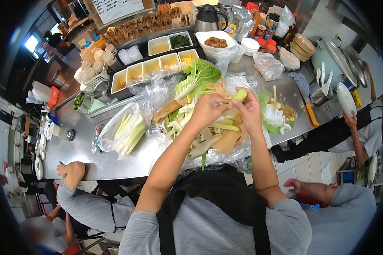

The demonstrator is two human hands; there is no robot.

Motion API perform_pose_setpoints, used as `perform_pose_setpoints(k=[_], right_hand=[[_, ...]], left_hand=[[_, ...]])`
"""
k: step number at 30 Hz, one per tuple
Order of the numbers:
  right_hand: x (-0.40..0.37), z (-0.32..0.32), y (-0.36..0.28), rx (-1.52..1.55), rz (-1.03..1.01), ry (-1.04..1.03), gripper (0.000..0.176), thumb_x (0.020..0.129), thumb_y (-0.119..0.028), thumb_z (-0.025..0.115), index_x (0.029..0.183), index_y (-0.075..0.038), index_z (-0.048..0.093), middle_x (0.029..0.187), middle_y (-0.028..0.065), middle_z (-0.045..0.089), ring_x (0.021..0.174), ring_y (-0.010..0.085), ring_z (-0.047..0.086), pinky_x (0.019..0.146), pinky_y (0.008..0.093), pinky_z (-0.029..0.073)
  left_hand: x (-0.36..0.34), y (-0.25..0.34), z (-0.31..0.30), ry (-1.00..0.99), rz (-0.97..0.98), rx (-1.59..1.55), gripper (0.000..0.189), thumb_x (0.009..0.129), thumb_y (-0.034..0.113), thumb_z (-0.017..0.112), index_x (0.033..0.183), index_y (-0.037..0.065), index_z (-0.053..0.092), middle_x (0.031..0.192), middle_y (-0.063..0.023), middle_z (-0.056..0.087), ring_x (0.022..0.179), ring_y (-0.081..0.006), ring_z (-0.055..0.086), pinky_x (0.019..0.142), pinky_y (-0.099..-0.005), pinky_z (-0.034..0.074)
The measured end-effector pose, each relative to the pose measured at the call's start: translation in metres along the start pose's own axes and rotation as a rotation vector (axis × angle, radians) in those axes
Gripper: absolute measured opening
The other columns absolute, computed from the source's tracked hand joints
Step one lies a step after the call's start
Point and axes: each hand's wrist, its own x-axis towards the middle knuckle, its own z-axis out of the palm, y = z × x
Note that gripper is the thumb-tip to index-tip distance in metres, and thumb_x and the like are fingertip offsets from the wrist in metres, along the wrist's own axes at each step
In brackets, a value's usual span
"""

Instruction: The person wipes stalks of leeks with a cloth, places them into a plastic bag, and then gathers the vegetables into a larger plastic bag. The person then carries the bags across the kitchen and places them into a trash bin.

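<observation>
In front of me, over a heap of peelings, my right hand (252, 109) grips a short, pale green piece of vegetable (240, 95) between thumb and fingers. My left hand (209, 109) reaches across from the left, its thumb and fingertips pinched at the lower left side of the same piece. Below both hands lie pale vegetable trimmings (210, 142) on plastic sheeting and brown paper (226, 143). A large green leaf (196, 78) rests at the back of the heap.
A plastic bag of long pale stalks (130, 129) lies to the left. A green bag of scraps (278, 115) and an orange-handled knife (311, 112) are to the right. Ingredient tubs (151, 69) line the back. Co-workers stand on both sides; one holds a plate (345, 98).
</observation>
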Motion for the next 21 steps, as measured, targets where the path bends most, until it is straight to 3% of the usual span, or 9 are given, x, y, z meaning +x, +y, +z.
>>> perform_pose_setpoints(k=[6,8,11,14,16,18,21], right_hand=[[0.004,0.008,-0.001,0.02,0.042,-0.036,0.043,0.078,0.0,0.061,0.119,0.0,0.046,0.097,0.0039,0.055,0.088,0.0092,0.051,0.078,0.0221,0.042],[0.005,0.012,-0.004,0.019,0.047,-0.044,0.046,0.078,0.0,0.06,0.121,-0.001,0.044,0.093,0.0021,0.055,0.084,0.0071,0.051,0.075,0.0206,0.042],[0.007,0.017,-0.006,0.037,0.025,-0.041,0.051,0.079,0.001,0.058,0.126,-0.002,0.04,0.093,0.0024,0.055,0.086,0.0071,0.051,0.075,0.0203,0.042],[0.006,0.026,-0.006,0.141,0.041,0.0,0.047,0.078,0.002,0.058,0.123,-0.003,0.042,0.092,0.0034,0.055,0.087,0.0078,0.052,0.074,0.0201,0.042],[0.007,0.028,-0.001,-0.22,-0.028,0.009,0.039,0.078,0.003,0.057,0.115,-0.003,0.046,0.093,0.0048,0.055,0.084,0.009,0.053,0.073,0.0201,0.043],[0.009,0.026,0.0,-0.256,-0.012,0.056,0.036,0.078,0.002,0.058,0.112,-0.003,0.048,0.093,0.0057,0.054,0.083,0.0092,0.054,0.07,0.0203,0.045],[0.007,0.016,0.009,-0.266,-0.035,0.177,0.032,0.078,0.003,0.059,0.108,-0.002,0.049,0.094,0.0059,0.054,0.081,0.0097,0.054,0.068,0.0214,0.047]], left_hand=[[-0.009,0.0,-0.002,0.135,-0.013,0.037,0.015,0.075,0.014,0.063,0.081,0.0,0.065,0.072,-0.0091,0.063,0.063,-0.0144,0.057,0.062,-0.0275,0.043],[-0.009,-0.008,0.003,0.267,0.019,-0.055,0.016,0.077,0.013,0.059,0.08,-0.002,0.063,0.071,-0.0097,0.062,0.063,-0.0135,0.056,0.061,-0.0264,0.043],[-0.009,-0.016,0.0,0.299,-0.087,-0.205,0.018,0.079,0.014,0.057,0.081,-0.004,0.061,0.068,-0.0097,0.061,0.063,-0.0116,0.055,0.061,-0.0253,0.043],[-0.012,-0.017,0.003,0.335,-0.075,-0.191,0.019,0.079,0.015,0.057,0.08,-0.004,0.061,0.067,-0.0077,0.061,0.063,-0.01,0.055,0.059,-0.0253,0.043],[-0.015,-0.014,0.005,0.357,-0.038,-0.131,0.019,0.079,0.015,0.057,0.08,-0.004,0.061,0.067,-0.0067,0.061,0.062,-0.0097,0.054,0.058,-0.0253,0.043],[-0.016,-0.013,0.006,0.374,-0.001,-0.071,0.019,0.079,0.015,0.057,0.08,-0.004,0.061,0.068,-0.0057,0.061,0.061,-0.0094,0.054,0.057,-0.0254,0.043],[-0.016,-0.022,-0.002,0.48,-0.101,-0.115,0.015,0.076,0.011,0.057,0.08,-0.004,0.06,0.068,-0.0112,0.061,0.061,-0.0146,0.056,0.059,-0.0288,0.044]])
